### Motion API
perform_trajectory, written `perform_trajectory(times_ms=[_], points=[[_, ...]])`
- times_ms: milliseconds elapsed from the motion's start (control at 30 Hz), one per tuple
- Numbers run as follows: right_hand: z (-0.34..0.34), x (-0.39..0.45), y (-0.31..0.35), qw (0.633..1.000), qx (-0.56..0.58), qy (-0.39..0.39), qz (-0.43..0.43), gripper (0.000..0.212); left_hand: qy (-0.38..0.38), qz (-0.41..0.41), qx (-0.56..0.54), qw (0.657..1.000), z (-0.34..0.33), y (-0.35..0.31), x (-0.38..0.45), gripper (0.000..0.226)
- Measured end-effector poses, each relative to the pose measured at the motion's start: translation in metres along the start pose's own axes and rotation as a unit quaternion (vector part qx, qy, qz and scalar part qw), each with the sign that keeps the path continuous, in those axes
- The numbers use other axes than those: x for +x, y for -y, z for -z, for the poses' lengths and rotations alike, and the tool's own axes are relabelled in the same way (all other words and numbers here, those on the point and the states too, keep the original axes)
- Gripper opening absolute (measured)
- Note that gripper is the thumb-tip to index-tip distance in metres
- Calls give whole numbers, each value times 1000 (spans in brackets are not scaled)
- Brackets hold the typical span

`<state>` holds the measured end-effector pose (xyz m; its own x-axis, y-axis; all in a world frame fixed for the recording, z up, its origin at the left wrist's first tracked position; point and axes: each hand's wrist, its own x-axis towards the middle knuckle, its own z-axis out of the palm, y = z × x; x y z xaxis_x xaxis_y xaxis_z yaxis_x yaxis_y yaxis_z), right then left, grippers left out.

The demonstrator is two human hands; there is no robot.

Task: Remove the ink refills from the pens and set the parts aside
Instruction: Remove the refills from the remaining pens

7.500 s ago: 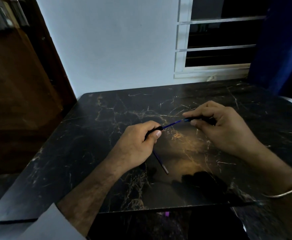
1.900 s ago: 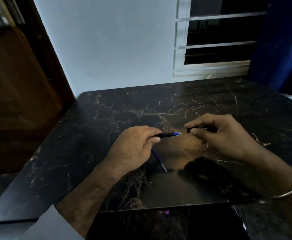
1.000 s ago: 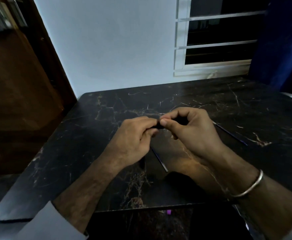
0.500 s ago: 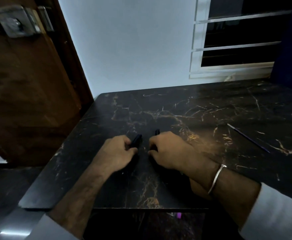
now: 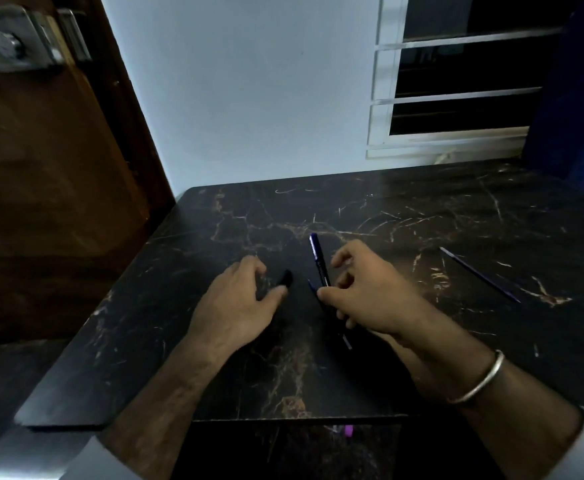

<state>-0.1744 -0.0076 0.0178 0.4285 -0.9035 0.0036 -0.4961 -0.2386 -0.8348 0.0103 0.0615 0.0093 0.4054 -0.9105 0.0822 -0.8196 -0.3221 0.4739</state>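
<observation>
My right hand (image 5: 373, 299) pinches the near end of a dark blue pen barrel (image 5: 318, 258) between thumb and fingers; the barrel points away from me over the black marble table (image 5: 405, 220). A thin blue refill (image 5: 344, 337) lies on the table under that hand, partly hidden by it. My left hand (image 5: 235, 306) rests on the table with its fingers apart. A short black pen part (image 5: 286, 278) lies just beyond its thumb tip. Another thin refill (image 5: 477, 273) lies alone on the table to the right.
The table's near edge (image 5: 283, 419) runs just under my forearms, and its left corner sits close to a brown wooden door (image 5: 48, 202). A white wall and a barred window (image 5: 457, 98) stand behind the table. A metal bangle (image 5: 481, 382) circles my right wrist.
Both hands moved to the table's left part. My left hand let the black part go onto the table. More of the pen barrel now sticks out of my right hand.
</observation>
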Motion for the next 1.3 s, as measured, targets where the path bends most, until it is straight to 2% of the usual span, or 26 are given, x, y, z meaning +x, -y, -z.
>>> perform_trajectory(times_ms=[67,133,200,233,300,367,400,467,600,700,767,833,867,900,967,1033,1133,1233,1300], points=[[5,-8,2,996,92,6,13,35,-27,-58,-97,993,3,-13,-6,42],[4,-16,4,994,83,25,59,30,37,-87,-205,974,2,-31,-12,36],[5,-22,6,990,72,69,96,22,74,-82,-263,959,-3,-43,-14,19],[9,-23,7,989,97,68,92,17,73,-85,-264,958,-4,-46,-14,16],[21,-21,5,977,211,4,44,11,71,-118,-227,964,-5,-47,-13,16],[34,-20,1,957,289,-37,14,27,63,-163,-159,972,-7,-48,-15,12],[36,-20,-2,962,271,-16,26,28,61,-181,-135,972,-9,-51,-17,12],[38,-23,-6,978,192,34,68,15,69,-201,-98,972,-13,-58,-22,14],[60,-25,-15,976,200,-4,86,11,69,-230,-64,969,-13,-78,-28,19],[73,-32,-15,972,214,5,95,21,68,-255,-62,962,-11,-94,-28,24],[98,-32,-25,958,267,-67,74,19,68,-247,-63,965,-5,-92,-26,26],[143,-31,-47,930,291,-223,33,9,63,-199,-70,975,7,-77,-22,27],[164,-32,-57,924,239,-299,13,6,60,-175,-74,980,14,-66,-20,26],[178,-30,-67,929,156,-335,-2,5,53,-163,-77,982,19,-58,-17,26],[181,-21,-85,951,-36,-304,-43,4,52,-155,-90,982,20,-49,-12,26],[173,-15,-99,952,-147,-250,-100,9,72,-166,-118,976,11,-50,-10,23],[167,-14,-105,952,-165,-204,-157,11,108,-179,-124,970,2,-53,-14,25],[165,-16,-108,957,-155,-161,-186,19,111,-217,-70,967,0,-48,-16,35],[159,-22,-103,951,-186,-185,-162,25,96,-229,-50,967,0,-49,-17,38]])
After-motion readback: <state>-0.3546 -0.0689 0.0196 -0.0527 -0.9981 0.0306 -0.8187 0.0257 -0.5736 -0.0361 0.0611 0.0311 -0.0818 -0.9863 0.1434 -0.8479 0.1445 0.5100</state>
